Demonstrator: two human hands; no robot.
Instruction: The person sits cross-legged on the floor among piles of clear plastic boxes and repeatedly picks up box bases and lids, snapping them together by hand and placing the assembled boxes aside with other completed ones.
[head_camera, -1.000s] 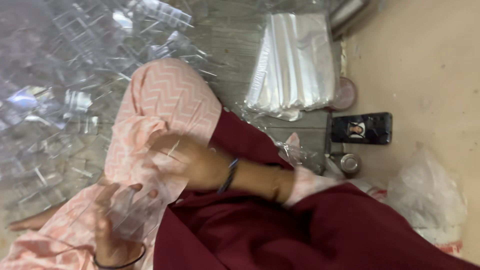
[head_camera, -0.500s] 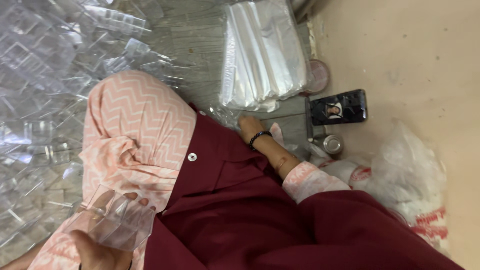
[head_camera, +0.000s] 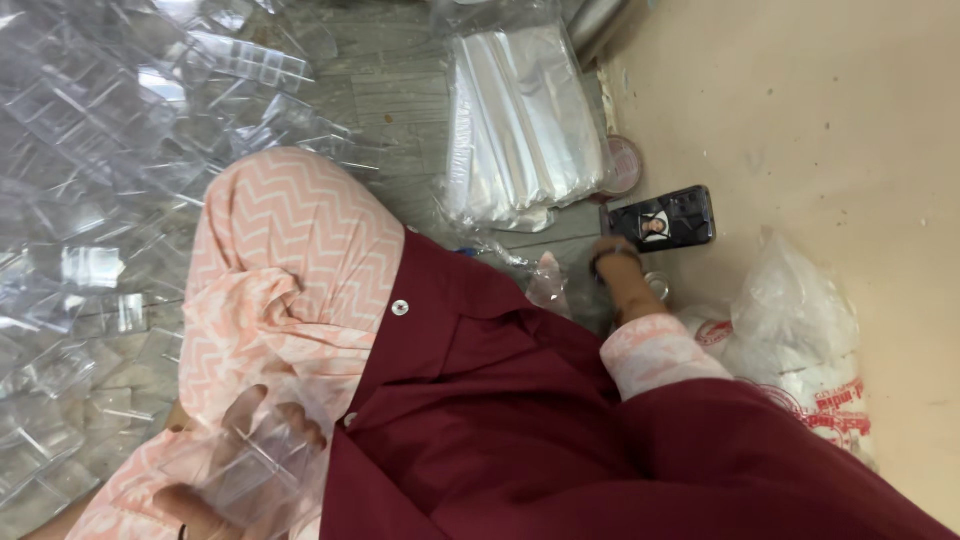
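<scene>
While the person sits on the grey floor (head_camera: 400, 90), a wide heap of clear plastic boxes (head_camera: 90, 150) covers its whole left side, reaching from the top edge down past the bent knee. Next in size comes the dark red garment (head_camera: 560, 430) spread over the lap, with a pink zigzag trouser leg (head_camera: 290, 250) rising out of it. A white plastic sack (head_camera: 800, 330) with red print slumps against the beige wall at the right. Above the knee lies a stack of clear plastic bags (head_camera: 520, 120), flat on the floor, with a small round lid (head_camera: 622, 165) just beside its right edge. A dark phone (head_camera: 665, 220) lies near the wall, just under that lid. The left hand (head_camera: 250, 460) sits low in the lap, its grip closed around a clear plastic box (head_camera: 265, 455), fingers curled over the top of it. The right hand (head_camera: 612, 258) reaches away toward the phone, wearing a dark bangle at the wrist; it is blurred and mostly hidden, so I cannot tell how its grip stands or whether it holds anything. A crumpled scrap of clear film (head_camera: 548, 280) lies just beside that wrist.
</scene>
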